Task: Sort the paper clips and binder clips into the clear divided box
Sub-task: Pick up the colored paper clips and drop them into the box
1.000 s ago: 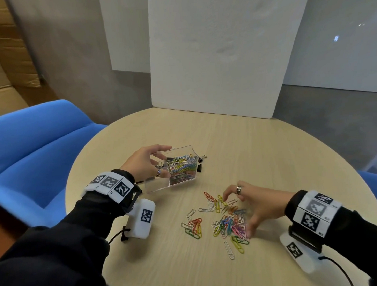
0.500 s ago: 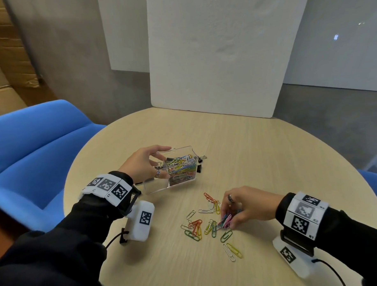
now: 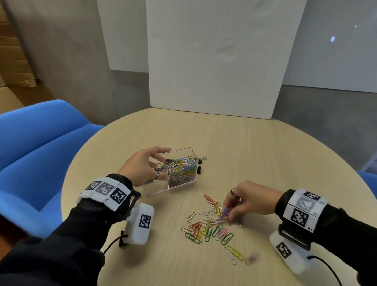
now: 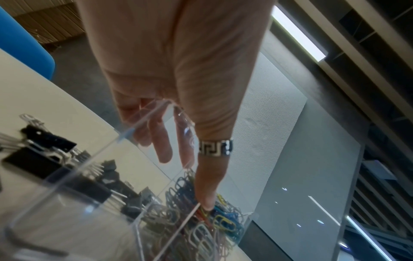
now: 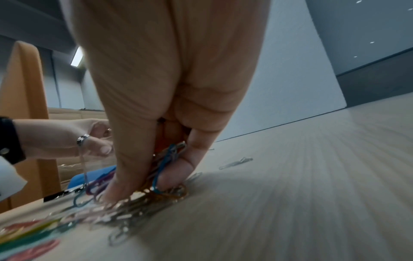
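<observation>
A round table with a pale wood-grain top [image 3: 258, 161] is seen from above, with a large white foam board [image 3: 218, 56] stood upright at its far edge against a grey wall. A blue upholstered chair [image 3: 34, 148] is placed at the left of the table, and brown cardboard is visible in the upper left corner of the room. In the left wrist view, long ceiling lights are seen overhead.

The clear plastic divided box [image 3: 173, 171] is held tilted on the table top by the left hand [image 3: 141, 166], with the thumb and fingers curled round its rim and wall. One compartment is filled with coloured wire paper clips [image 3: 181, 167]; the nearer compartment looks empty in the head view. Black metal binder clips [image 3: 200, 163] are lying on the table just beside the box's far side.

A bunch of coloured paper clips [image 3: 225, 212] is pinched between the curled fingers and thumb of the right hand [image 3: 249, 200], low against the table. More loose coloured paper clips [image 3: 207, 230] are scattered on the wood just left of and below that hand.
</observation>
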`<action>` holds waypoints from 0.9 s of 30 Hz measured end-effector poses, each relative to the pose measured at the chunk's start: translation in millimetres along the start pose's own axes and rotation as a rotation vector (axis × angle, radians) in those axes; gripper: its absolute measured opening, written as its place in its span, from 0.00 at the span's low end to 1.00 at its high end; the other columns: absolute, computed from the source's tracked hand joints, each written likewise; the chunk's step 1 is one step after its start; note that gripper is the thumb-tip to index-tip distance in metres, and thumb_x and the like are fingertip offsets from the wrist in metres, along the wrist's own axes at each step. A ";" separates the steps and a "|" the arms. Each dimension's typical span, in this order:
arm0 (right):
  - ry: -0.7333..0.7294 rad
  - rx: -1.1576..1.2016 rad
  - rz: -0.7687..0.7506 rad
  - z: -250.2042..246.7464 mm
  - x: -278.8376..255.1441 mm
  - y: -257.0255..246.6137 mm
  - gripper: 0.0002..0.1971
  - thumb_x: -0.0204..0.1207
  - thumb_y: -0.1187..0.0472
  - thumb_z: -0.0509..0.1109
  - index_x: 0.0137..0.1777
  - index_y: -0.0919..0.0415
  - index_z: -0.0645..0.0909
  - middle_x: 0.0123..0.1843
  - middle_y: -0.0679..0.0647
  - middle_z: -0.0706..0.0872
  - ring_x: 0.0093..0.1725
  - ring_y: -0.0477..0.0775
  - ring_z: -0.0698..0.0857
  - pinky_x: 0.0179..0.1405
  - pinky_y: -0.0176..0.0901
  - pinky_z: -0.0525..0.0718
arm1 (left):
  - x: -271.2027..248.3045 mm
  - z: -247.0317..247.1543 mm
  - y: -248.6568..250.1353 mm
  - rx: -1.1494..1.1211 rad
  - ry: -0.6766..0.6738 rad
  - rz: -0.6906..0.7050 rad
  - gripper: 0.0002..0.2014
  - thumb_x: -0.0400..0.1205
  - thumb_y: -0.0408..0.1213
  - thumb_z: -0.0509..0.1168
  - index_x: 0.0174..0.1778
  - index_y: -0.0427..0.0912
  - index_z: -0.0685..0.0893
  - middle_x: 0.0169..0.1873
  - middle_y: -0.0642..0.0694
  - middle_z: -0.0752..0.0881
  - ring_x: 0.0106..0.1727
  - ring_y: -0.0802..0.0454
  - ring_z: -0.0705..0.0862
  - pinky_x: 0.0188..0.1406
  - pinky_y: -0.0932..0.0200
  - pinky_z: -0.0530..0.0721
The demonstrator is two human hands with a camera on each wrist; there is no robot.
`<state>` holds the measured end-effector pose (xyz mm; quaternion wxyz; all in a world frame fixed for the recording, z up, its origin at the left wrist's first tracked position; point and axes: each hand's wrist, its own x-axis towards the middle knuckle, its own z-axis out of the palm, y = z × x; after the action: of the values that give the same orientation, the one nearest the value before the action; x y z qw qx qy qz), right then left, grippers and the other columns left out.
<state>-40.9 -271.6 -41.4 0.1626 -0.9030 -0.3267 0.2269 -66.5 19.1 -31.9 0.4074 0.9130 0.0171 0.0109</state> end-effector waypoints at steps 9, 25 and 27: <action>0.190 0.092 -0.038 -45.3 17.8 -19.9 0.07 0.70 0.61 0.76 0.48 0.58 0.87 0.36 0.51 0.88 0.28 0.37 0.81 0.37 0.26 0.81 | -3.7 -0.7 -0.3 0.004 -0.027 0.026 0.36 0.67 0.36 0.79 0.68 0.63 0.75 0.55 0.56 0.83 0.52 0.55 0.82 0.49 0.58 0.80; 0.389 -0.070 -0.151 -47.2 90.0 -89.0 0.15 0.66 0.61 0.80 0.53 0.58 0.86 0.47 0.52 0.89 0.46 0.49 0.86 0.50 0.40 0.84 | -2.3 -0.7 -1.2 -0.026 -0.033 0.035 0.36 0.66 0.34 0.79 0.68 0.61 0.75 0.53 0.55 0.83 0.47 0.65 0.80 0.40 0.69 0.77; 0.418 -0.066 -0.148 -46.1 89.5 -86.0 0.15 0.66 0.61 0.79 0.54 0.58 0.85 0.47 0.52 0.88 0.45 0.49 0.85 0.48 0.37 0.83 | -2.2 -0.9 -2.0 -0.025 -0.032 0.036 0.36 0.66 0.34 0.79 0.68 0.61 0.75 0.55 0.55 0.83 0.48 0.62 0.81 0.40 0.69 0.78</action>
<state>-0.4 -155.7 8.3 0.2135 -0.9088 -0.3584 0.0113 -68.7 21.0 -32.8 0.4185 0.9082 -0.0063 0.0037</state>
